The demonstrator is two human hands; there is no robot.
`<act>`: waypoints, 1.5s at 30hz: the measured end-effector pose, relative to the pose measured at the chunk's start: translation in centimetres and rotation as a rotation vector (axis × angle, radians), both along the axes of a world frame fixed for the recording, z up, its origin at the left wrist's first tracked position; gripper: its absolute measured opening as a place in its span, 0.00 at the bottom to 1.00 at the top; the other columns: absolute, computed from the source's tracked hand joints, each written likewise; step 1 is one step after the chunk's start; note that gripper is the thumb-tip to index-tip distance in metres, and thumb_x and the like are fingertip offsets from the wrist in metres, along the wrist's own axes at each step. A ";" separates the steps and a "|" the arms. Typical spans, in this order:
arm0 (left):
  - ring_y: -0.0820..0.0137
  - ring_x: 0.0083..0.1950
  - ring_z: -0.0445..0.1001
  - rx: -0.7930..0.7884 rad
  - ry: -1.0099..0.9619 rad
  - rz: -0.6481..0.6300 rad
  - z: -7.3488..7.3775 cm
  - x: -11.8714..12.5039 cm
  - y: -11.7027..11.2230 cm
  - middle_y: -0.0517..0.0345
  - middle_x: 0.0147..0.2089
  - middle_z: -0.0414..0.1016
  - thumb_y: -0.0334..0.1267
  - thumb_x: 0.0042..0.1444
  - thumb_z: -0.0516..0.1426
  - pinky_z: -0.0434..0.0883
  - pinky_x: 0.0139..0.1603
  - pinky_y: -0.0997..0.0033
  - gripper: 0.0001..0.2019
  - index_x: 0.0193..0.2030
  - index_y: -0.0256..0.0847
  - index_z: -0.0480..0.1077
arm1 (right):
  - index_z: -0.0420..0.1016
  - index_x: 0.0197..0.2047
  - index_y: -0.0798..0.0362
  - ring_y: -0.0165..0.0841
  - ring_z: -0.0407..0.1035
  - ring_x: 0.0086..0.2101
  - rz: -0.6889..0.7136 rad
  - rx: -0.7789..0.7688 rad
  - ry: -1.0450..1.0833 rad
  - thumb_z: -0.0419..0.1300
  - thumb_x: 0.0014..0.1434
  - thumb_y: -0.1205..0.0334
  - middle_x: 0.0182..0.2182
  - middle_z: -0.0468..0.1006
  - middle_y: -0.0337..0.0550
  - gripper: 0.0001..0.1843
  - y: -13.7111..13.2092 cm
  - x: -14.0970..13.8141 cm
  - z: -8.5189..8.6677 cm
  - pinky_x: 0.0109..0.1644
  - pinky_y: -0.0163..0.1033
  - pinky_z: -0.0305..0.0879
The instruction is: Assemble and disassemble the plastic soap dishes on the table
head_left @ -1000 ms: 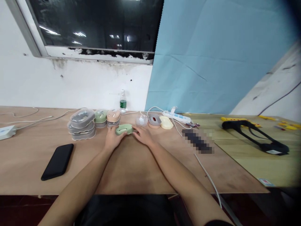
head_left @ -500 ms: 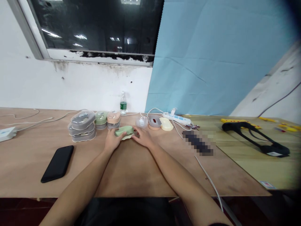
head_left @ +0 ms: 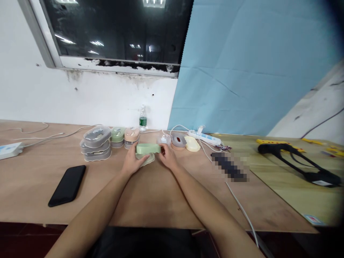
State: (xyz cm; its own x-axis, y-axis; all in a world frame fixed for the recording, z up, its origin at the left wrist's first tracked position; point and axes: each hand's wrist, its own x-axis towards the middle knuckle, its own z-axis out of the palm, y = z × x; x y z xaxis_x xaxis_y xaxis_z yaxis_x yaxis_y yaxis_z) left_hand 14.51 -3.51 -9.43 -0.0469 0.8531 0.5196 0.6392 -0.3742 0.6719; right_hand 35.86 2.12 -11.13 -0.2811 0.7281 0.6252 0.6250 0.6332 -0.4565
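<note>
A light green oval box (head_left: 147,148) is tilted between my two hands at the middle of the table. My left hand (head_left: 132,160) grips its left end, fingers behind and thumb along the front. At the right end, my right hand (head_left: 167,156) closes its fingertips on the box's edge. Just below the box is a pale, wavy-edged tray (head_left: 148,159), close to my left thumb; whether it touches the table I cannot tell. Behind my right hand sits a clear plastic piece (head_left: 163,138), partly covered. A grey-and-peach box (head_left: 178,141) and a cream wavy-edged tray (head_left: 192,144) lie beside it.
Grey lidded boxes (head_left: 96,145) are stacked at left, beside green (head_left: 117,134) and peach (head_left: 131,134) ones. A water bottle (head_left: 143,120) stands by the wall. A phone (head_left: 67,185) lies front left. A power strip (head_left: 204,137), cables and a black strap-like frame (head_left: 298,163) are at right.
The green box has been lifted and tilted off the pale tray, which now shows more below it. Both hands have risen with the box; the view has shifted slightly.
</note>
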 end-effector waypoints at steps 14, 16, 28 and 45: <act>0.67 0.39 0.74 0.028 -0.401 0.075 -0.6 -0.4 1.7 0.54 0.39 0.74 0.47 0.58 0.51 0.71 0.40 0.68 0.16 0.47 0.40 0.66 | 0.52 0.66 0.53 0.37 0.72 0.37 -0.011 0.087 -0.099 0.54 0.60 0.53 0.44 0.75 0.50 0.33 -0.9 -0.5 0.6 0.45 0.43 0.68; 0.68 0.37 0.73 0.039 -0.511 0.065 -0.6 -0.6 2.1 0.55 0.37 0.73 0.49 0.57 0.51 0.71 0.36 0.70 0.16 0.44 0.40 0.66 | 0.50 0.67 0.53 0.39 0.71 0.41 0.068 0.127 -0.166 0.53 0.61 0.51 0.49 0.73 0.52 0.35 -1.0 -0.4 0.9 0.49 0.45 0.67; 0.67 0.33 0.73 0.023 -0.452 0.037 -0.5 -1.6 1.8 0.55 0.30 0.74 0.56 0.61 0.44 0.70 0.37 0.68 0.25 0.38 0.38 0.72 | 0.69 0.48 0.52 0.39 0.71 0.38 0.074 0.162 -0.152 0.55 0.59 0.47 0.38 0.75 0.49 0.20 0.0 0.2 -0.1 0.44 0.43 0.68; 0.52 0.58 0.64 -0.295 0.366 0.164 -1.0 -0.9 1.0 0.48 0.55 0.70 0.57 0.58 0.47 0.59 0.56 0.49 0.23 0.49 0.46 0.71 | 0.69 0.46 0.57 0.37 0.67 0.32 -0.570 0.051 0.324 0.51 0.59 0.48 0.30 0.74 0.46 0.22 3.9 8.9 -0.9 0.40 0.42 0.62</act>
